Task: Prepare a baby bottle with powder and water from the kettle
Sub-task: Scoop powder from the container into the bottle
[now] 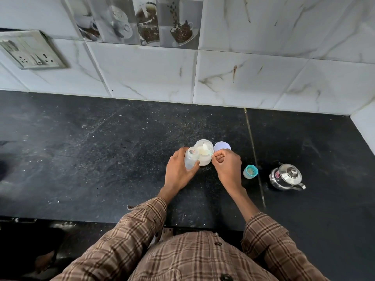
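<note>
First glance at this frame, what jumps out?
Mid-counter, the left hand holds an open bottle against a powder jar, while the right hand works a scoop in it. A steel kettle stands off to the right.

kettle (287,176) – shiny metal | bottle (191,158) – translucent plastic | counter (101,159) – dark speckled stone, matt

I see a brown plaid shirt (194,258), dark buttons down its front. Long sleeves (142,218) end above bare wrists.
</note>
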